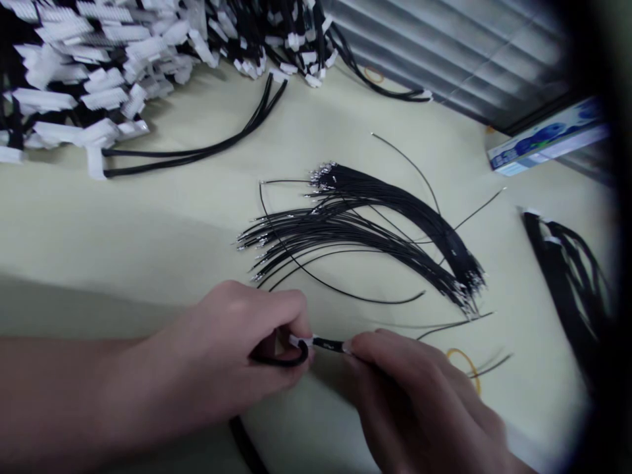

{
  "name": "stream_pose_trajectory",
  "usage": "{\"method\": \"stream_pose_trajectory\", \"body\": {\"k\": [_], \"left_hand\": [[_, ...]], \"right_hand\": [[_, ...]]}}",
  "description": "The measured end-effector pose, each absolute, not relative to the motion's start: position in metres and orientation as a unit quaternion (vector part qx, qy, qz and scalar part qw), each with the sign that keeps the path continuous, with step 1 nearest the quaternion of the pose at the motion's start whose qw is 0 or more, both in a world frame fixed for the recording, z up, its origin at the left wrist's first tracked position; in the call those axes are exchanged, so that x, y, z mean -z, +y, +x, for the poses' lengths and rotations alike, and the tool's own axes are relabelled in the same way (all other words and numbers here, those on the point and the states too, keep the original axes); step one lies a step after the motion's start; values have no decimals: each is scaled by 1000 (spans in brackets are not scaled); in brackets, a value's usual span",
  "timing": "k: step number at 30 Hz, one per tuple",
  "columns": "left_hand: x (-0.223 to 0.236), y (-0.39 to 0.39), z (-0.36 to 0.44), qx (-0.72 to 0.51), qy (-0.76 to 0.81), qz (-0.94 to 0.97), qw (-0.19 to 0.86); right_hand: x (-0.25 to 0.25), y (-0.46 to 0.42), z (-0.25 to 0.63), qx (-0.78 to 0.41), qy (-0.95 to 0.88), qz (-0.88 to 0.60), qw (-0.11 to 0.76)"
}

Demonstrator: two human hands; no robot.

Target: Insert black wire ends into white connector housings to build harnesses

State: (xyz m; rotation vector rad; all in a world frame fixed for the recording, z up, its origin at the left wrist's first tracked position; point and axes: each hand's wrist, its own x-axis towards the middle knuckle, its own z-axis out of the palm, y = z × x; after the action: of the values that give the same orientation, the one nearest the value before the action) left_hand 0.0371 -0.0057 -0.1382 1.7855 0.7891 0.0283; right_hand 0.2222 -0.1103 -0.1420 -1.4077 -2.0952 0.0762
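Note:
My left hand [232, 342] is closed, thumb and index finger pinching a small white connector [302, 341]. A black cable [289, 362] loops out from the connector and back into that palm. From the connector's right side runs a short black wire [328, 345], and my right hand [419, 388] pinches its other part between thumb and fingertips. Most of the connector is hidden by the left fingers. A thicker black cable [244, 444] hangs below the left wrist. Just beyond both hands lies a bundle of thin black wires [355, 230] with shiny metal ends.
A heap of white connectors [103, 92] on black cables fills the back left. One looped cable [197, 155] stretches out from it. At the right are a blue-and-white box [548, 141], black cables [567, 276] and a yellow rubber band [464, 359]. A ridged grey surface [444, 46] borders the table's back.

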Motion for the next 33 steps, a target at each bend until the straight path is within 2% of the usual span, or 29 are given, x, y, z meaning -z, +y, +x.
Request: {"method": "stream_pose_trajectory", "body": {"k": [5, 12, 22, 33], "left_hand": [[138, -4, 38, -17, 343, 762, 548], [138, -6, 37, -14, 349, 767, 539], [141, -6, 38, -25, 345, 769, 538], [137, -2, 37, 8, 349, 737, 579]], "right_hand": [[142, -112, 221, -87, -805, -513, 285], [142, -108, 217, -87, -786, -530, 308], [144, -110, 224, -95, -809, -503, 289], [143, -108, 224, 34, -835, -484, 260]]}}
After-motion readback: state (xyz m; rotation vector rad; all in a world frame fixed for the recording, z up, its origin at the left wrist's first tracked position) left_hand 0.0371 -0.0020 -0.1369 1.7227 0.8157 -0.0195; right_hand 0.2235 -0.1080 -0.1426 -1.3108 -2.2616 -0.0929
